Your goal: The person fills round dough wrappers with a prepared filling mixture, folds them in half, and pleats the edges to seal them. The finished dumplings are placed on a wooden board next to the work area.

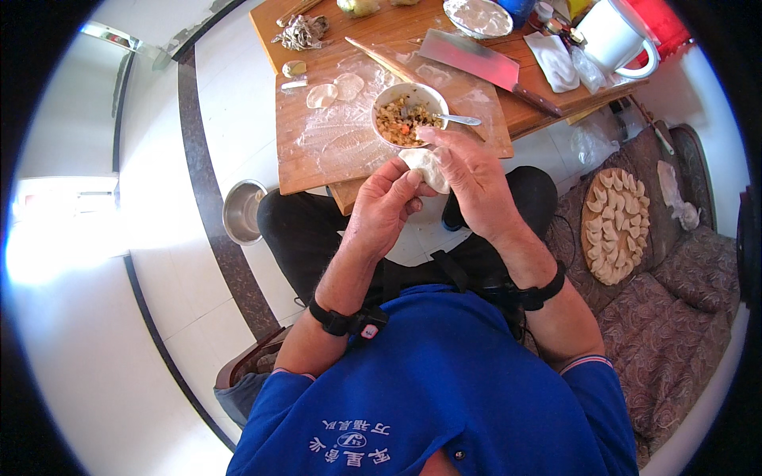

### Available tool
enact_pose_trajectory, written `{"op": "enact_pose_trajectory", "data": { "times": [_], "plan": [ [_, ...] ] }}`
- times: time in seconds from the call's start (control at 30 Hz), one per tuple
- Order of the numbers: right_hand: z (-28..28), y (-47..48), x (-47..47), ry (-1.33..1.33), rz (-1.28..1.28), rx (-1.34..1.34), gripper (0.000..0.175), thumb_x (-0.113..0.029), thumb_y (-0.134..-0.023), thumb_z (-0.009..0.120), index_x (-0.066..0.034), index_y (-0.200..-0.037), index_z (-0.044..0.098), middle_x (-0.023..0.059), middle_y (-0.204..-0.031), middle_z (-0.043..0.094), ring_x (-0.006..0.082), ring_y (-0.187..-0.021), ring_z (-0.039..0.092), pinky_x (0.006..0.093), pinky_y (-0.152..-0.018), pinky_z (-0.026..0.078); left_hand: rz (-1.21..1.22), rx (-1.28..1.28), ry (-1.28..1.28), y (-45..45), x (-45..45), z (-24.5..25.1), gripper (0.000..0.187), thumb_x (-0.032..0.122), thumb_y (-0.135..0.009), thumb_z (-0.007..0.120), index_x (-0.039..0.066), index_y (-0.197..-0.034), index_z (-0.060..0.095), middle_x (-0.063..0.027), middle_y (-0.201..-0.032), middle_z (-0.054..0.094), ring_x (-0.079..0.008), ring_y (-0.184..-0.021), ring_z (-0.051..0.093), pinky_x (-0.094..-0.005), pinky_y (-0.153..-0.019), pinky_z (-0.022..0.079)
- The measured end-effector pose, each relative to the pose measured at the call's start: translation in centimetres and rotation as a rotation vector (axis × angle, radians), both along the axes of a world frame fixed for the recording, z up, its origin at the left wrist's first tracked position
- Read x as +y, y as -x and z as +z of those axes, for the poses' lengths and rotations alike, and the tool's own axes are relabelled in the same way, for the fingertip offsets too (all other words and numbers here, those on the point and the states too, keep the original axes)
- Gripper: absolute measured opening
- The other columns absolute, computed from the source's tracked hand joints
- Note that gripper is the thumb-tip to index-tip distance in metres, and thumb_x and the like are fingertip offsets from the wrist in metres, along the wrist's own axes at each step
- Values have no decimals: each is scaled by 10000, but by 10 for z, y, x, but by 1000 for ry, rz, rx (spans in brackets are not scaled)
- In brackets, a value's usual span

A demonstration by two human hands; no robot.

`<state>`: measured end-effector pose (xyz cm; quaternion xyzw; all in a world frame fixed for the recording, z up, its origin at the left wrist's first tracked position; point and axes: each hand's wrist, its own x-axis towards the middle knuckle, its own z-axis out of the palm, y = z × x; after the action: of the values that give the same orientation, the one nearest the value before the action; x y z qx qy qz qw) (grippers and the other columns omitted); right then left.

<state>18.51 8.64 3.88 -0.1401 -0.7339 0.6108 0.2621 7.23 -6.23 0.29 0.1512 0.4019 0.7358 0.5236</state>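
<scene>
A folded dumpling (425, 169) of pale dough is held between both hands, just in front of the filling bowl. My left hand (390, 199) pinches its lower left side between thumb and fingers. My right hand (470, 178) touches its upper right edge with the thumb, the fingers reaching over the bowl's near rim. The white bowl (377, 126) holds chopped filling (402, 122) and a metal spoon (461, 119). Two round dough wrappers (322, 96) lie overlapping on the floured wooden board (297, 157). A wooden rolling pin (381, 59) lies behind the bowl, partly hidden by it.
A cleaver (470, 58) lies right of the board, near a white enamel mug (613, 38). A bowl of flour (478, 16) stands at the back. A round tray of dumplings (586, 238) rests on the sofa at right. A metal basin (243, 212) is on the floor at left.
</scene>
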Motion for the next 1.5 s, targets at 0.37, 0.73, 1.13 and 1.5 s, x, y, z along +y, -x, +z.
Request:
{"op": "enact_pose_trajectory", "data": {
  "times": [0.37, 0.73, 1.13, 1.5],
  "plan": [
    [7, -17, -5, -344, -83, -6, 803, -432, -1009, 744, 30, -1589, 438, 241, -1560, 523, 358, -1446, 507, 443, -1215, 382, 36, -16, -65, -3, 0, 9, 374, 86, -1095, 612, 80, -1460, 535, -123, -1375, 684, -168, -1181, 677, -296, -954, 553],
    [9, -14, -5, -625, -78, 86, 780, -364, -946, 790, -32, -1582, 484, 207, -1533, 551, 399, -1414, 515, 494, -1203, 389, -41, -97, -204, -2, 4, 11, 409, 89, -1082, 629, 58, -1475, 520, -137, -1384, 661, -245, -1264, 671, -396, -1086, 575],
    [-16, -2, -4, -568, -198, 218, 523, -165, -1003, 661, -52, -1507, 579, 232, -1435, 618, 428, -1316, 584, 512, -1154, 440, -66, -146, -107, -11, 5, -4, 426, 94, -1075, 618, 57, -1490, 530, -43, -1265, 666, -119, -1049, 646, -270, -840, 530],
    [-32, -53, 12, 53, -60, -139, 435, -221, -1069, 668, 72, -1386, 611, 193, -1116, 768, 253, -1034, 743, 355, -916, 576, -6, 450, 314, -26, 29, -11, 355, 207, -1088, 668, 72, -1407, 592, -32, -1172, 730, -77, -847, 644, -220, -722, 521]
  ]
}}
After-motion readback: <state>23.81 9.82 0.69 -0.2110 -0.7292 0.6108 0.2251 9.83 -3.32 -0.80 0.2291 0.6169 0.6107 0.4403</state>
